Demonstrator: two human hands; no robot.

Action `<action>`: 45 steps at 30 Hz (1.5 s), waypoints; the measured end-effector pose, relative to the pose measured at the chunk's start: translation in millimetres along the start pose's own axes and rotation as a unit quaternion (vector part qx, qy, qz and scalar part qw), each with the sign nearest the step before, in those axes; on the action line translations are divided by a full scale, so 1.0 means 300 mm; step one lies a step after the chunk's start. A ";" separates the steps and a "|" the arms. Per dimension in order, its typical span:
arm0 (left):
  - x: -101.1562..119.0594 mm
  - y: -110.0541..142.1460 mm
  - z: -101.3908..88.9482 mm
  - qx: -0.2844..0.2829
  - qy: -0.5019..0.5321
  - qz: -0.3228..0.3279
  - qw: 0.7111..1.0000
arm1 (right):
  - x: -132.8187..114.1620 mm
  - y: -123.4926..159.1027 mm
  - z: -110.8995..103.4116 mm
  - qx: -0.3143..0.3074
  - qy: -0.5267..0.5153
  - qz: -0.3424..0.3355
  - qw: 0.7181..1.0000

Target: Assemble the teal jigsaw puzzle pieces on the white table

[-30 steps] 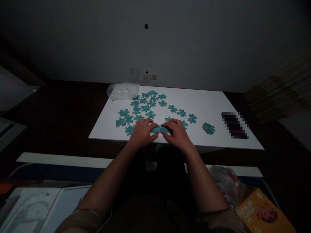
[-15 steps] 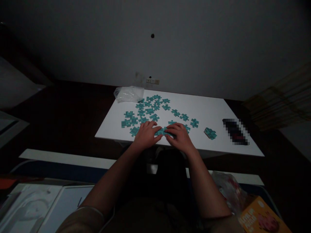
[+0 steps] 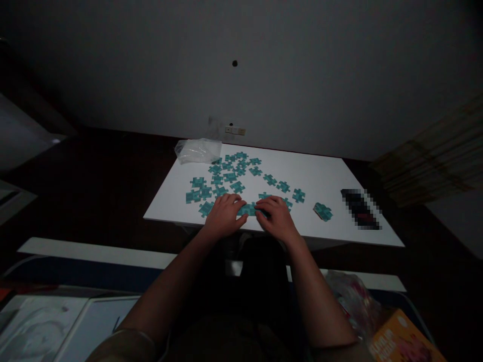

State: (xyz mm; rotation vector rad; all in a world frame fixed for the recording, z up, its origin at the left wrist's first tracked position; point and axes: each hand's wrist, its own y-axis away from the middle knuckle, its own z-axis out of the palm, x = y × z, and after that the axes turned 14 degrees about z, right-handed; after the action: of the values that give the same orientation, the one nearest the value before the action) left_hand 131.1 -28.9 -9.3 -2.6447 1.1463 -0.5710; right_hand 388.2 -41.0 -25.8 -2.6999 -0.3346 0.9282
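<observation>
Close to the near edge of the white table, a short strip of teal jigsaw puzzle pieces (image 3: 248, 209) lies between my hands. My left hand (image 3: 225, 215) grips its left end, thumb on the near side and fingers curled over the far side. At the other end, my right hand (image 3: 277, 217) pinches the pieces between thumb and fingers and covers part of them. Several loose teal puzzle pieces (image 3: 230, 177) are scattered beyond and to the left. A few more puzzle pieces (image 3: 283, 186) lie past my right hand. To its right sits a small stack of puzzle pieces (image 3: 323, 211).
A clear plastic bag (image 3: 198, 151) rests at the table's far left corner. A blurred-out dark object (image 3: 361, 209) lies on the right. Beside me are an orange box (image 3: 403, 339) and a crinkled plastic bag (image 3: 352, 296). A wall (image 3: 302, 100) rises behind the table.
My hands have eased slightly apart along the strip, so more of its middle shows between them. The whole view has shifted a little. Loose pieces stay put on the table.
</observation>
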 end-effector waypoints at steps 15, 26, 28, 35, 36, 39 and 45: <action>-0.028 0.009 -0.005 -0.010 0.014 0.017 1.000 | -0.004 0.000 0.000 0.005 0.003 0.012 1.000; -0.150 0.074 -0.047 -0.016 0.050 0.065 0.997 | 0.020 -0.002 0.021 0.011 0.008 0.007 1.000; -0.165 0.081 -0.053 -0.009 0.054 0.072 0.996 | 0.022 -0.001 0.025 0.015 0.009 0.007 1.000; -0.175 0.089 -0.061 -0.002 0.054 0.094 0.994 | 0.021 -0.003 0.029 0.028 0.009 0.014 0.999; -0.175 0.090 -0.060 -0.001 0.050 0.095 0.994 | 0.020 -0.003 0.029 0.030 0.008 0.014 0.999; -0.171 0.094 -0.055 0.006 0.040 0.095 0.995 | 0.018 -0.004 0.029 0.031 0.007 0.017 0.999; -0.168 0.099 -0.049 0.018 0.040 0.090 0.995 | 0.019 -0.005 0.031 0.027 0.009 0.017 0.999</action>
State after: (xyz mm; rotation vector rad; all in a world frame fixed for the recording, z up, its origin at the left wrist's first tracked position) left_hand 74.2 -12.5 -19.3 -2.4747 1.3672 -0.6610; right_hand 386.6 -36.4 -35.5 -2.6716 -0.2558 0.9082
